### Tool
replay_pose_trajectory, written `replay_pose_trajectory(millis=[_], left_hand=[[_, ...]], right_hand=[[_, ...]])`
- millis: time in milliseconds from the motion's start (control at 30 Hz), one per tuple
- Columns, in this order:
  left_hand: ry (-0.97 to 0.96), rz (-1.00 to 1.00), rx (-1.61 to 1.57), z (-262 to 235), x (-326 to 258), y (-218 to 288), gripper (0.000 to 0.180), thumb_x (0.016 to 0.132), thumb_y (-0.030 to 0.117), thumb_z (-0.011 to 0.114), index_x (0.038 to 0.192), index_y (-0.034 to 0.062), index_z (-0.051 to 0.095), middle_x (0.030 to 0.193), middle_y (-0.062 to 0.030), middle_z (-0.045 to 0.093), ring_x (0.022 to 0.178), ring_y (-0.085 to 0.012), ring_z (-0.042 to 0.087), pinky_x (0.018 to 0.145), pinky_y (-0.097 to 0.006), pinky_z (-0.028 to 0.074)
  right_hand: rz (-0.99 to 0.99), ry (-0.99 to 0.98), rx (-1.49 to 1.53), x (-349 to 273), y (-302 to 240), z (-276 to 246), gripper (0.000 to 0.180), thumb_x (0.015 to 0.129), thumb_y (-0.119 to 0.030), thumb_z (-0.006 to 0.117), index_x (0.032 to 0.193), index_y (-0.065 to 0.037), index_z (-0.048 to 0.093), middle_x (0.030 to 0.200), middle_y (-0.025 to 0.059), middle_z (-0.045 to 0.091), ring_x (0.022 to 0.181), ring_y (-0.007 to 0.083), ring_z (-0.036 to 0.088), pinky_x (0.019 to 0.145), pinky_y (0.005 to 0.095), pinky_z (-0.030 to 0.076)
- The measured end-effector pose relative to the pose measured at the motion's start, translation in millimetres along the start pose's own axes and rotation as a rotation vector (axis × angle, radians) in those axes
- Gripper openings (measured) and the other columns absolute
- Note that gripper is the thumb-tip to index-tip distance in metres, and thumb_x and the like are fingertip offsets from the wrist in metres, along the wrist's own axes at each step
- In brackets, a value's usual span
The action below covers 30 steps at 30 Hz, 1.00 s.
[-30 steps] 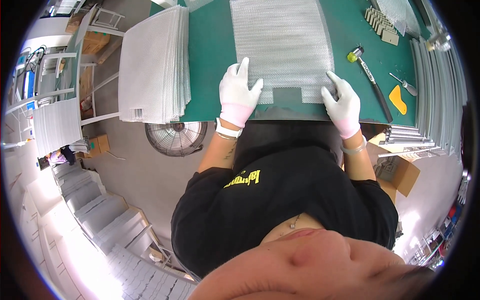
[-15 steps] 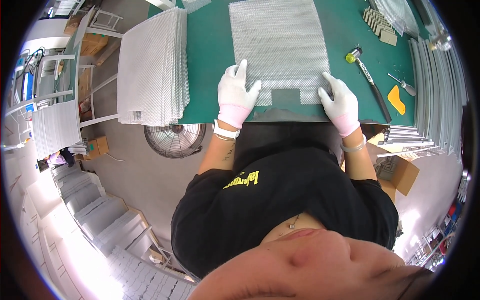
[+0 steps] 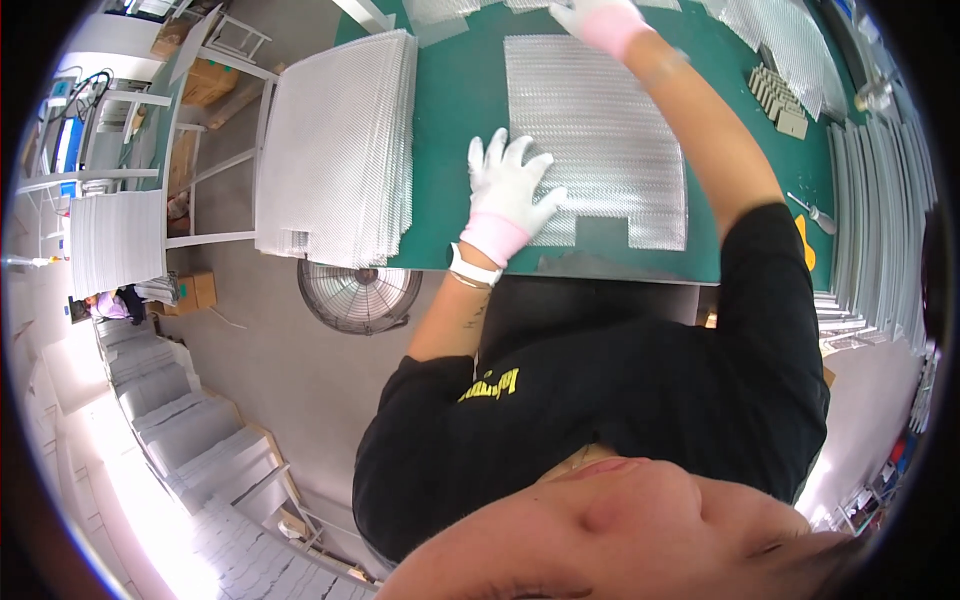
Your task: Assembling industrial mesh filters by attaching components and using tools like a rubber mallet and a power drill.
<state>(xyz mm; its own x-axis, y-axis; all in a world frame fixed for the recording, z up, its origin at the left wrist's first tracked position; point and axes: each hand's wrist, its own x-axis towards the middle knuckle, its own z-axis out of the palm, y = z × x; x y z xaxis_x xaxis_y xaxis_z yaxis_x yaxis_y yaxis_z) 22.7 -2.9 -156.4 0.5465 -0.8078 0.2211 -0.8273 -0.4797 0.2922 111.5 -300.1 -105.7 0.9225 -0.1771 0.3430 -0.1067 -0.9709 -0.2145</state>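
A silver wire-mesh sheet (image 3: 600, 130) with a rectangular notch in its near edge lies flat on the green tabletop (image 3: 455, 130). My left hand (image 3: 510, 190), in a white glove with a pink cuff, is open, its fingers spread over the sheet's left edge near the front. Reaching across the table, my right hand (image 3: 590, 20) is beyond the sheet's far edge, beside loose mesh pieces (image 3: 530, 4). Its visible fingers stretch out to the left, and the top of the picture cuts off part of that hand. I see nothing held in it.
A tall stack of mesh sheets (image 3: 335, 150) stands left of my left hand. At the right are a row of beige blocks (image 3: 778, 100), a screwdriver (image 3: 822, 219), a yellow flat piece (image 3: 805, 243) and long grey strips (image 3: 880, 210). A round fan (image 3: 360, 298) sits below the table's left side.
My right hand has left the sheet's right edge and swung far forward. My left hand has spread its fingers on the left edge. My right arm now covers the mallet's place.
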Motion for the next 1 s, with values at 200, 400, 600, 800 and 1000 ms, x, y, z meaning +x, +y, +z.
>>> replay_pose_trajectory(millis=[200,400,600,800,1000], left_hand=[[0.065,-0.064,0.008,-12.2,-6.7,11.8,0.048,0.084,0.041,0.070,0.124,0.0156,0.068,0.149,-0.0236,0.038,0.138,-0.0478,0.032,0.117,-0.062,0.019],[0.309,-0.079,-0.086,-31.6,-27.6,14.4,0.064,0.077,0.031,0.081,0.134,0.0133,0.060,0.153,-0.0323,0.023,0.140,-0.0489,0.026,0.116,-0.059,0.023],[0.417,-0.159,-0.341,-37.1,-45.7,0.8,0.069,0.076,0.022,0.081,0.138,0.0066,0.054,0.153,-0.0342,0.023,0.140,-0.0497,0.029,0.115,-0.054,0.029],[0.511,-0.164,-0.405,-29.3,-57.9,-5.8,0.063,0.079,0.011,0.076,0.136,0.0001,0.053,0.155,-0.0315,0.024,0.143,-0.0459,0.032,0.116,-0.050,0.032],[0.521,-0.228,-1.435,-24.4,-41.6,-6.0,0.055,0.096,0.009,0.055,0.146,-0.0059,0.039,0.146,-0.0226,0.048,0.134,-0.0359,0.050,0.115,-0.047,0.039]], right_hand=[[0.505,-0.211,-0.046,74.2,-52.7,31.7,0.040,0.087,-0.035,0.066,0.117,-0.009,0.071,0.115,0.0190,0.070,0.112,0.0348,0.067,0.096,0.0447,0.054],[0.520,-0.162,-0.043,95.2,-44.6,29.1,0.050,0.083,-0.026,0.073,0.128,-0.007,0.064,0.123,0.0187,0.067,0.116,0.0336,0.066,0.092,0.0435,0.056],[0.246,0.013,1.301,127.1,14.6,30.6,0.056,0.088,-0.010,0.067,0.141,-0.002,0.051,0.124,0.0109,0.064,0.105,0.0182,0.063,0.087,0.0372,0.054],[0.064,-0.020,2.170,104.6,12.8,-37.8,0.054,0.092,-0.004,0.064,0.143,-0.004,0.049,0.128,0.0075,0.061,0.097,0.0142,0.061,0.088,0.0323,0.051],[-0.649,-0.036,2.602,-48.6,36.9,-45.9,0.057,0.090,-0.011,0.069,0.142,-0.002,0.049,0.138,0.0139,0.058,0.112,0.0227,0.063,0.093,0.0341,0.050]])
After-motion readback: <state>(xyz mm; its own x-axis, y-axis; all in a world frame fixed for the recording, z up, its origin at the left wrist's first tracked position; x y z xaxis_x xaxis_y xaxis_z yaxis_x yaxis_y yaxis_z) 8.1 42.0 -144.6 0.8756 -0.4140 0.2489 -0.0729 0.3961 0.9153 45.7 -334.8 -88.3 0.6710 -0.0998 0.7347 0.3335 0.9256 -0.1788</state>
